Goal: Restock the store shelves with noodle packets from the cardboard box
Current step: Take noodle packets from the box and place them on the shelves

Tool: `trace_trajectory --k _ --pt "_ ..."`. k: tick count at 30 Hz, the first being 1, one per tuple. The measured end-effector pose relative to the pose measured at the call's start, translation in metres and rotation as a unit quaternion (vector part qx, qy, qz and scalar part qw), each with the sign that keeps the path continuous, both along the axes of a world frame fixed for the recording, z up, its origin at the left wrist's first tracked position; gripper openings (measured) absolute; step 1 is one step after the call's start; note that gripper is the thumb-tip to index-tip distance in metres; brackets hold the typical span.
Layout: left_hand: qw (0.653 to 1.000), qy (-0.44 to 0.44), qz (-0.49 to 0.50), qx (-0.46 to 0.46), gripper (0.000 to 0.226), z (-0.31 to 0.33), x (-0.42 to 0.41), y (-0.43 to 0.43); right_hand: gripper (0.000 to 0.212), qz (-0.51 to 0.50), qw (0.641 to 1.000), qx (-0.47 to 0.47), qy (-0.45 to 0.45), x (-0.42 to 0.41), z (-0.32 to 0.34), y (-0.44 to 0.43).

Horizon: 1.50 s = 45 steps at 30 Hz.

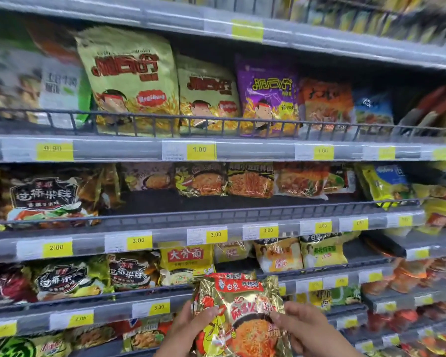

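I hold a gold and red noodle packet [242, 313] upright in front of the lower shelves, at the bottom centre of the head view. My left hand [188, 331] grips its left edge with the thumb on the front. My right hand [309, 331] grips its right edge. Matching gold packets [201, 180] stand at the back of the middle shelf [191, 202], whose front part is bare. The cardboard box is out of view.
Grey store shelves with wire front rails and yellow price tags [200, 151] fill the view. Large green and purple snack bags [129, 78] stand on the upper shelf. Dark noodle packets [44, 199] sit at the left of the middle shelf, with more packets on the shelves below.
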<state>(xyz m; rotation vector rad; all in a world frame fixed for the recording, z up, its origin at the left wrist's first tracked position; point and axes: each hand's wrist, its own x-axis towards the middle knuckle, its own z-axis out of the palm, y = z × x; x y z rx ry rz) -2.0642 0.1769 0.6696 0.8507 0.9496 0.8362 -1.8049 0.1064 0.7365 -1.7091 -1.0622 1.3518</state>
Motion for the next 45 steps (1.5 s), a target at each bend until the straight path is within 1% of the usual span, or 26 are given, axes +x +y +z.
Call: trace_trajectory --k 2,4,5,6,7,8,9,10,13,16,17,18,19,21,22,23,25,26,27,29,31,35,38,39,42,45 --pt "0.999 0.013 -0.005 0.037 0.151 0.019 -0.001 0.006 0.051 0.015 1.000 0.014 -0.006 0.000 0.020 0.003" --pt "0.997 0.010 0.005 0.079 0.166 0.034 -0.003 0.010 0.050 0.026 0.999 0.039 0.002 0.003 0.030 0.009" --pt "0.997 0.003 0.002 0.074 0.164 0.048 -0.003 0.007 0.052 0.022 0.999 0.046 0.000 0.001 0.040 0.010" --pt "0.997 -0.013 0.004 0.074 0.155 0.062 -0.001 0.004 0.048 0.021 0.998 0.057 0.001 0.001 0.045 0.012" --pt "0.997 -0.040 0.015 0.062 0.145 0.070 -0.002 0.005 0.037 0.024 0.998 0.065 -0.009 -0.002 0.052 0.010" --pt "0.996 -0.060 0.032 0.053 0.143 0.079 0.002 0.003 0.025 0.026 0.997 0.078 -0.007 -0.001 0.052 0.013" --pt "0.996 -0.065 0.027 0.050 0.150 0.079 0.002 0.003 0.021 0.026 0.996 0.084 -0.006 -0.003 0.056 0.012" --pt "0.995 -0.068 0.054 0.053 0.155 0.074 0.000 0.005 0.020 0.019 0.996 0.092 0.006 -0.003 0.055 0.013" --pt "0.996 -0.073 0.054 0.022 0.130 0.051 -0.003 0.014 0.023 -0.013 0.994 0.104 0.029 -0.005 0.056 0.011" --pt "0.994 -0.083 0.056 -0.045 0.102 0.070 -0.002 0.010 0.026 -0.010 0.991 0.125 0.041 -0.008 0.060 0.011" --pt "0.993 -0.095 0.044 -0.050 0.093 0.075 -0.003 0.007 0.026 -0.013 0.991 0.128 0.044 -0.010 0.062 0.010" --pt "0.992 -0.109 0.051 -0.044 0.090 0.077 -0.005 0.004 0.024 -0.020 0.990 0.133 0.049 -0.011 0.062 0.011" --pt "0.990 -0.116 0.064 -0.041 0.098 0.077 -0.007 0.003 0.022 -0.029 0.989 0.136 0.050 -0.012 0.064 0.010" --pt "0.991 -0.111 0.071 -0.033 0.126 0.078 -0.012 0.005 0.018 -0.029 0.989 0.137 0.051 -0.013 0.067 0.011" --pt "0.989 -0.105 0.102 -0.023 0.130 0.078 -0.014 0.003 0.020 -0.024 0.989 0.140 0.046 -0.013 0.070 0.011" --pt "0.987 -0.115 0.107 -0.020 0.124 0.077 -0.016 0.000 0.022 -0.022 0.989 0.141 0.039 -0.014 0.074 0.012" --pt "0.981 -0.166 0.094 -0.035 0.098 0.082 -0.019 -0.008 0.024 -0.024 0.989 0.143 0.028 -0.014 0.077 0.015" --pt "0.981 -0.162 0.103 -0.041 0.091 0.080 -0.021 -0.010 0.023 -0.024 0.989 0.145 0.026 -0.014 0.078 0.016" --pt "0.983 -0.154 0.093 -0.044 0.091 0.077 -0.024 -0.008 0.020 -0.028 0.988 0.148 0.028 -0.015 0.079 0.018" --pt "0.986 -0.145 0.076 -0.043 0.104 0.072 -0.026 -0.010 0.015 -0.030 0.986 0.158 0.035 -0.016 0.081 0.022" --pt "0.985 -0.149 0.078 -0.035 0.109 0.070 -0.028 -0.013 0.013 -0.024 0.984 0.170 0.041 -0.019 0.086 0.025" --pt "0.985 -0.142 0.090 -0.049 0.093 0.078 -0.033 -0.020 0.016 -0.020 0.983 0.180 0.041 -0.026 0.099 0.032" --pt "0.984 -0.156 0.078 -0.036 0.105 0.083 -0.036 -0.025 0.023 -0.018 0.981 0.188 0.036 -0.031 0.105 0.037" --pt "0.984 -0.158 0.073 -0.027 0.103 0.084 -0.038 -0.028 0.023 -0.020 0.980 0.193 0.039 -0.033 0.106 0.038" --pt "0.984 -0.161 0.078 -0.002 0.081 0.093 -0.041 -0.042 0.021 -0.023 0.976 0.216 0.035 -0.039 0.107 0.041" --pt "0.985 -0.138 0.103 0.001 0.089 0.088 -0.044 -0.044 0.020 -0.025 0.970 0.241 0.028 -0.047 0.107 0.042"
